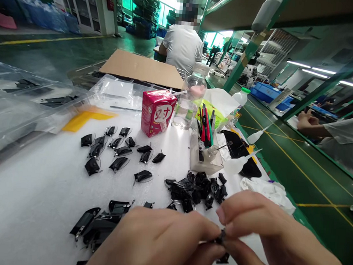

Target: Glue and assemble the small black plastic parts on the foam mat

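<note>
My left hand [160, 242] and my right hand [272, 235] meet at the front of the white table. Between their pinched fingertips is a small black plastic part [221, 236], mostly hidden by the fingers. Just beyond the hands lies a heap of small black parts [194, 187]. Left of my left hand is a pile of larger black glossy pieces [102, 225], partly covered by that hand. Farther back, several black pieces with thin clear edges [119, 163] lie spread out singly.
A red drink carton [156, 113] with a straw stands mid-table. Beside it are a clear cup [184, 113], a tool box [206, 164] with cutters, and squeeze bottles [238, 164]. Clear plastic trays [26, 111] lie left. A white cloth [270, 192] is right. Co-workers [184, 44] sit beyond.
</note>
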Tool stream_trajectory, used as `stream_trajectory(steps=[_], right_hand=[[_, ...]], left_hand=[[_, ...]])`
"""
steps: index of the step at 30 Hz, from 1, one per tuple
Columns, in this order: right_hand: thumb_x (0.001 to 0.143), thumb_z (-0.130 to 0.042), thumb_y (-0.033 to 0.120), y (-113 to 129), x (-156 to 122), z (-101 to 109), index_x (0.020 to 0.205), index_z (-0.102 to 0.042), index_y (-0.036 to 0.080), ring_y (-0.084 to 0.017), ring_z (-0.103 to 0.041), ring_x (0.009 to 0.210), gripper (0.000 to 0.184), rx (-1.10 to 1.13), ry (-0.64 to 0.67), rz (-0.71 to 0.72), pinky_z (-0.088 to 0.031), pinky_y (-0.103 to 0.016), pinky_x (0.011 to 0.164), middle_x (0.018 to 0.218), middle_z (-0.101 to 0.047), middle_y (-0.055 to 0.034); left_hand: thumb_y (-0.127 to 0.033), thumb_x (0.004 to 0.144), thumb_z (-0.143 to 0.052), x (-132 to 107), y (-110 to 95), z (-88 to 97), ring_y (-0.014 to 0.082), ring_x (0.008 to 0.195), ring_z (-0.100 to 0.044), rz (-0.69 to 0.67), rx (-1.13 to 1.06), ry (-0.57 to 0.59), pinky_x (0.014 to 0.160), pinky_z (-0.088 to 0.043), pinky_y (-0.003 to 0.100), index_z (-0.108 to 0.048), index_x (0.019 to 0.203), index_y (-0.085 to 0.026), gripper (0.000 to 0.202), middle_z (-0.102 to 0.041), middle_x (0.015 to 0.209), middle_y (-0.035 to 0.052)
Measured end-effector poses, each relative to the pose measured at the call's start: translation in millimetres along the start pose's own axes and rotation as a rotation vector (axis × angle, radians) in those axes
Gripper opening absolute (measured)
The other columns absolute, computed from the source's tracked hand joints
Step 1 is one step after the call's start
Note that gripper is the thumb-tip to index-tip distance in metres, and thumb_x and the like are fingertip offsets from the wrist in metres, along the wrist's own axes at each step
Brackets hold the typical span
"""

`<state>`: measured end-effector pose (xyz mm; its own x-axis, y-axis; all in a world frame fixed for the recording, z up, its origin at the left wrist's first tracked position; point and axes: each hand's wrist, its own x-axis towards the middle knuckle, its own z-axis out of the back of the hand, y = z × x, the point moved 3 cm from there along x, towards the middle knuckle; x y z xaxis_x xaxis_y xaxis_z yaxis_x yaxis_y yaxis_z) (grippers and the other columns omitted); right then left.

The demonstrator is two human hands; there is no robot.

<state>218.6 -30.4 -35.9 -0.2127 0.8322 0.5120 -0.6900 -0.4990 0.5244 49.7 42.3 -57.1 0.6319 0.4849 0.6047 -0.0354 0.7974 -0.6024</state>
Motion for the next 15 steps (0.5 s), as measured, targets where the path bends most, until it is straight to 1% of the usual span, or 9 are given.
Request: stream_trajectory(steps=[2,3,4,6,8,11,13,15], right_hand=[[0.096,-0.062,0.023,-6.1,-2.8,-1.6,0.115,-0.053,0.028,-0.017,-0.069,0.099,0.021,0.014,0.098,-0.116,-0.06,-0.023,0.085,0.103,-0.068,-0.0037],[0.098,-0.061,0.026,-8.7,-3.6,-2.6,0.119,-0.052,0.03,-0.017,-0.068,0.104,0.023,0.018,0.153,-0.165,-0.059,-0.023,0.089,0.109,-0.066,-0.0033],[0.099,-0.058,0.026,-10.5,-3.8,-3.9,0.12,-0.051,0.032,-0.016,-0.066,0.107,0.023,0.028,0.208,-0.199,-0.057,-0.022,0.092,0.113,-0.065,-0.0024],[0.102,-0.051,0.024,-10.9,-2.1,-6.8,0.117,-0.051,0.034,-0.012,-0.064,0.106,0.018,0.072,0.274,-0.212,-0.054,-0.019,0.092,0.113,-0.063,0.0004],[0.103,-0.047,0.021,-8.4,1.3,-8.8,0.112,-0.052,0.031,-0.009,-0.063,0.101,0.014,0.099,0.253,-0.183,-0.053,-0.016,0.088,0.108,-0.063,0.0017],[0.103,-0.045,0.018,-3.3,4.8,-11.3,0.105,-0.053,0.027,-0.009,-0.062,0.089,0.012,0.099,0.174,-0.119,-0.053,-0.015,0.078,0.098,-0.064,0.0017],[0.103,-0.043,0.017,-2.5,4.1,-13.3,0.103,-0.053,0.026,-0.009,-0.062,0.085,0.013,0.112,0.151,-0.132,-0.053,-0.017,0.075,0.094,-0.063,0.0016],[0.103,-0.043,0.018,-3.6,1.7,-15.8,0.104,-0.053,0.026,-0.01,-0.062,0.087,0.013,0.149,0.174,-0.177,-0.053,-0.019,0.076,0.096,-0.062,0.0013]], left_hand=[[-0.011,0.087,-0.067,2.2,0.9,1.3,0.0105,0.061,-0.074,0.1,-0.065,-0.009,0.06,-0.054,0.014,-0.067,0.093,-0.022,0.013,-0.079,0.076,-0.0051],[-0.009,0.086,-0.067,3.5,1.3,1.9,0.0091,0.063,-0.074,0.141,-0.094,-0.01,0.063,-0.054,0.012,-0.069,0.092,-0.022,0.014,-0.079,0.078,-0.0055],[-0.008,0.085,-0.068,4.7,1.2,2.5,0.0081,0.065,-0.074,0.158,-0.12,-0.009,0.064,-0.054,0.011,-0.07,0.092,-0.021,0.015,-0.079,0.08,-0.0054],[-0.006,0.085,-0.067,6.1,-0.7,4.0,0.0083,0.069,-0.074,0.124,-0.153,-0.028,0.066,-0.054,0.01,-0.071,0.091,-0.02,0.015,-0.078,0.082,-0.0035],[-0.006,0.085,-0.067,5.3,-3.3,4.7,0.0101,0.074,-0.074,0.089,-0.131,-0.028,0.069,-0.056,0.012,-0.072,0.092,-0.019,0.015,-0.078,0.085,-0.0011],[-0.008,0.087,-0.068,1.1,-6.3,5.3,0.0109,0.078,-0.074,0.127,-0.007,0.009,0.073,-0.057,0.015,-0.072,0.097,-0.02,0.016,-0.078,0.088,-0.0008],[-0.009,0.088,-0.068,-1.9,-8.5,5.8,0.0099,0.077,-0.073,0.132,0.04,0.026,0.072,-0.057,0.014,-0.071,0.099,-0.02,0.016,-0.077,0.088,-0.002],[-0.01,0.087,-0.068,-4.6,-10.1,6.1,0.0089,0.075,-0.073,0.121,0.061,0.02,0.068,-0.056,0.014,-0.07,0.098,-0.021,0.015,-0.077,0.086,-0.0035]])
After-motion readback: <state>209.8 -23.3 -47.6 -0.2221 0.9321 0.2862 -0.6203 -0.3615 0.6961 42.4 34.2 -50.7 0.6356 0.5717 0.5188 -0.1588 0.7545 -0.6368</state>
